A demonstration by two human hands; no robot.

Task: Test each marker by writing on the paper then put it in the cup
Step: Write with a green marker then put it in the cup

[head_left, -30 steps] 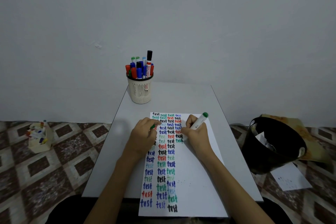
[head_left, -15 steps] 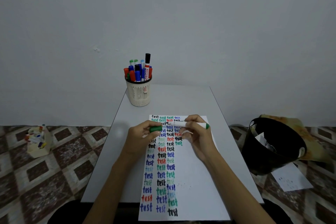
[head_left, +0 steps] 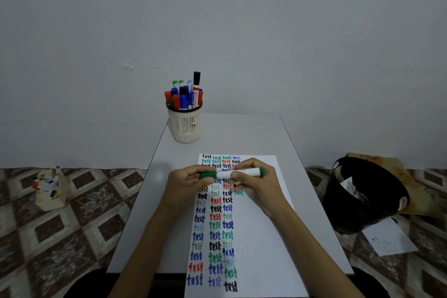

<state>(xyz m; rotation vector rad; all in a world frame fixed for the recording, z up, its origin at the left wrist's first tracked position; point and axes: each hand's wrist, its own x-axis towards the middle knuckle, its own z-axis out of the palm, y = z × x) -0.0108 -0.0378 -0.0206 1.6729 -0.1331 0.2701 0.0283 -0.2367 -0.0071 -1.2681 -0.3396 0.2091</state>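
A green marker (head_left: 244,173) is held level above the paper (head_left: 256,230), between both hands. My left hand (head_left: 186,185) pinches its green cap (head_left: 207,174), which sits on the marker's left end. My right hand (head_left: 256,185) grips the white barrel. The paper lies on the white table (head_left: 242,135) and carries columns of the word "test" in several colours. A cream mesh cup (head_left: 185,126) stands at the table's far left, holding several markers.
A black bin (head_left: 362,196) stands on the floor to the right, with a loose sheet (head_left: 389,239) beside it. On the patterned floor to the left sits a small box of markers (head_left: 49,191). A grey wall rises behind the table.
My right hand lifted the marker off the paper and turned it level. My left hand brought the cap to its tip, and the cap now sits on the marker.
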